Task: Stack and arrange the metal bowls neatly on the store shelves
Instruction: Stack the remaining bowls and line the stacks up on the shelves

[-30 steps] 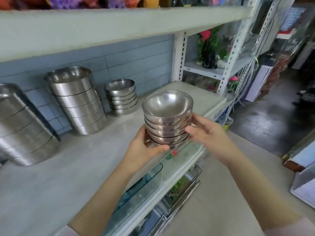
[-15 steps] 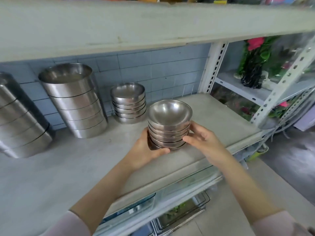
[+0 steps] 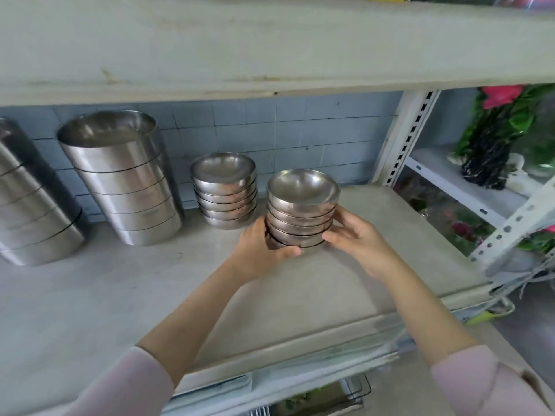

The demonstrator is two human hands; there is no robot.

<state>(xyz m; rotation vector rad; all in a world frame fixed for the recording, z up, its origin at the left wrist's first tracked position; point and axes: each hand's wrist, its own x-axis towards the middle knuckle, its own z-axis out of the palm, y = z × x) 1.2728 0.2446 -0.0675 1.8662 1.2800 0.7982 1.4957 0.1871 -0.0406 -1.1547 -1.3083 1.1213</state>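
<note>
A stack of several small metal bowls (image 3: 301, 211) is held between both my hands over the grey shelf (image 3: 126, 295). My left hand (image 3: 261, 250) cups its lower left side and base; my right hand (image 3: 357, 240) presses its lower right side. Whether the stack's base touches the shelf I cannot tell. Just behind and to the left, against the tiled wall, stands a matching stack of small bowls (image 3: 225, 190). Farther left are a tall stack of larger bowls (image 3: 123, 178) and another large stack (image 3: 28, 199) at the frame's edge.
The upper shelf board (image 3: 270, 43) hangs low overhead. A white perforated upright (image 3: 405, 136) bounds the shelf on the right, with artificial flowers (image 3: 498, 136) beyond it. Bare shelf surface lies right of the held stack and along the front edge.
Both hands have carried the small bowl stack from out past the shelf's front edge inward and back, close beside the matching stack. The view has swung toward the shelf.
</note>
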